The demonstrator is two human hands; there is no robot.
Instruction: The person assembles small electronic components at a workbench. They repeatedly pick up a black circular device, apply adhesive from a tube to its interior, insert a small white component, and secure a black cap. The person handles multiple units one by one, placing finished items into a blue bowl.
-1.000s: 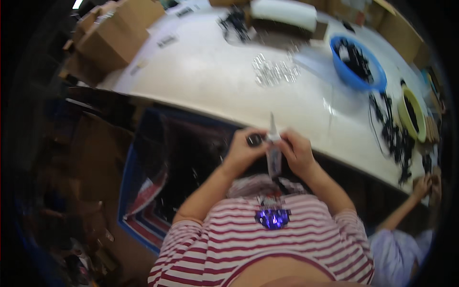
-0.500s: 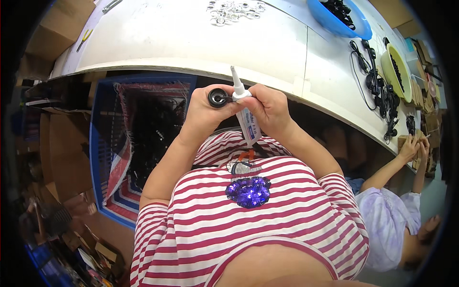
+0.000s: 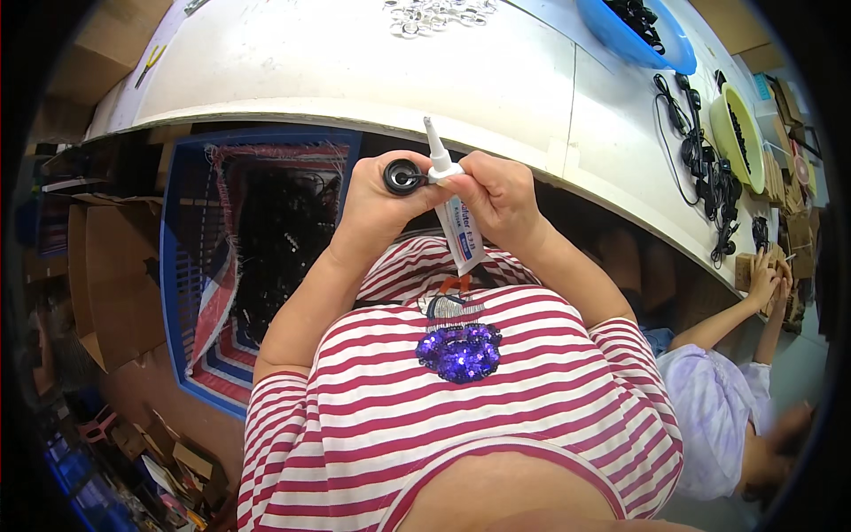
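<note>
Close together in front of my chest, both hands are closed on things. My left hand (image 3: 372, 204) grips a black round part (image 3: 393, 181) with a hollow, ring-like end facing up. My right hand (image 3: 502, 200) pinches a white glue tube (image 3: 461, 235) near its neck. The tube's tapered nozzle (image 3: 435, 142) points away toward the table, and its flat end hangs toward my striped shirt. A thin dark piece joins the round part to the base of the nozzle; whether it is fixed to either is too small to tell.
Beyond my hands runs a white table (image 3: 355, 80) with several clear rings (image 3: 434, 16). Black cables (image 3: 700, 168), a blue basin (image 3: 651, 44) and a yellow basin (image 3: 736, 137) stand right. A lined blue crate (image 3: 174, 266) sits left. Another person (image 3: 709, 408) works at right.
My hands keep nearly the same hold on the black part and the tube. The view has shifted slightly, and the other person's hands at the right have moved a little.
</note>
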